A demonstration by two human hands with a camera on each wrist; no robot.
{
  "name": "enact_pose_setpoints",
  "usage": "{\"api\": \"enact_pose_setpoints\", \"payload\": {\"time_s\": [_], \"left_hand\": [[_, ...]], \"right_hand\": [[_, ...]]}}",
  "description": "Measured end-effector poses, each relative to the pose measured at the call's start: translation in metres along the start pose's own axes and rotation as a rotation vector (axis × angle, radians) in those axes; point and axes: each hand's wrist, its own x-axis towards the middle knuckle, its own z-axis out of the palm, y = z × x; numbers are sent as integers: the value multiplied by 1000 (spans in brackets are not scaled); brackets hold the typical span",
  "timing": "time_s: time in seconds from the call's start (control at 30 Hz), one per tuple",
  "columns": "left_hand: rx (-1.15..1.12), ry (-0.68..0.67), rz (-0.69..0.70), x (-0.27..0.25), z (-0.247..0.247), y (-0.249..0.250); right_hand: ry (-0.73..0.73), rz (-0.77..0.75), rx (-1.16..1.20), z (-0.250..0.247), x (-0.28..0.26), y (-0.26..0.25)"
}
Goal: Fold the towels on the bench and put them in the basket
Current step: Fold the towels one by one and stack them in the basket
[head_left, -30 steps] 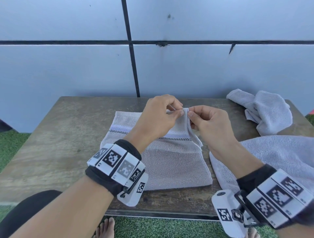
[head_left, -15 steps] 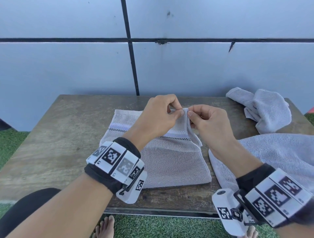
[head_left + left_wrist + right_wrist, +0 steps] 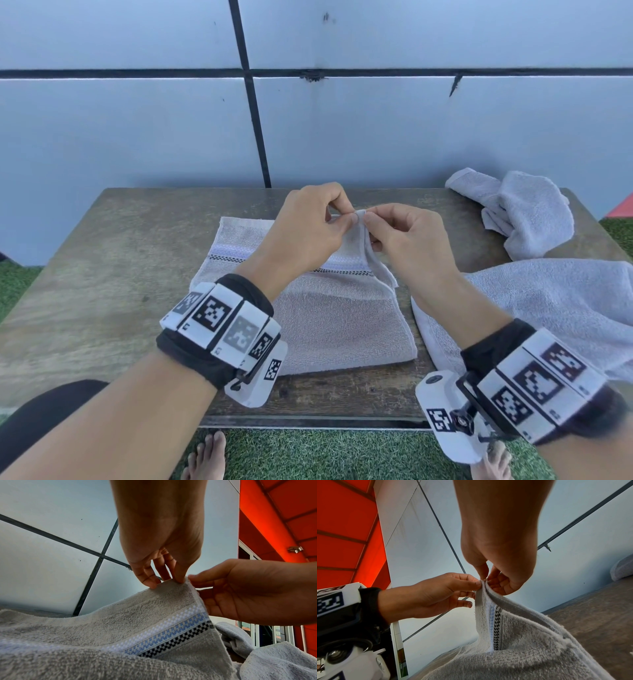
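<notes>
Risks, largest first.

1. Layers part. The striped towel (image 3: 329, 308) lies half-folded at the bench centre, its far right corner raised off the bench (image 3: 102, 291). The left hand (image 3: 308, 233) pinches that corner between thumb and fingertips; the right hand (image 3: 407, 240) pinches the same corner from the 3 o'clock side, the 2 hands nearly touching. The right wrist view shows 2 layers meeting in the pinch. Judgement: if either pinch loosens while the edges are being matched, 1 layer drops and the hems go out of line.

2. Drag. Most of the towel rests flat on the wood. Judgement: a lift or pull toward 6 o'clock from 1 corner alone would skew the fold already made, since terry grips a rough board.

3. Snag on neighbours. A large grey towel (image 3: 548, 308) lies at 4 o'clock, just beside the striped one; whether they touch I cannot tell. A crumpled towel (image 3: 520, 212) sits at 2 o'clock, near the far right edge. Judgement: a wide sweep rightward could catch either.

4. Basket not in view in any picture, so the carry direction is unknown.

Surface and room: weathered wooden board, dark edge at 6 o'clock, bare at 9 o'clock. Green artificial turf (image 3: 308, 455) below, bare feet on it. Pale panelled wall (image 3: 137, 137) with dark seams at 12 o'clock. An orange-red structure (image 3: 274, 520) shows in both wrist views.
</notes>
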Motion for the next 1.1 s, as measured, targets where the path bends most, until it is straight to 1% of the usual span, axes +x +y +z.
{"api": "enact_pose_setpoints", "payload": {"time_s": [0.13,0.63,0.73,0.83,0.9,1.0,1.1], "left_hand": [[0,5,16,0,0,0],[4,5,19,-2,-3,1],[-35,-22,37,-2,-5,2],[-54,-83,47,-3,-11,3],[11,-127,67,-3,-14,-1],[132,-158,74,-4,-20,-10],[227,-173,81,-6,-30,-17]], "right_hand": [[-5,-30,-10,2,-1,1],[-5,-45,-21,0,-1,2],[3,-79,-60,-1,-2,-1],[1,-115,-94,-5,-1,-3],[10,-136,-99,-9,2,-4],[36,-164,-99,-18,7,-2],[78,-152,-96,-28,10,0]]}}
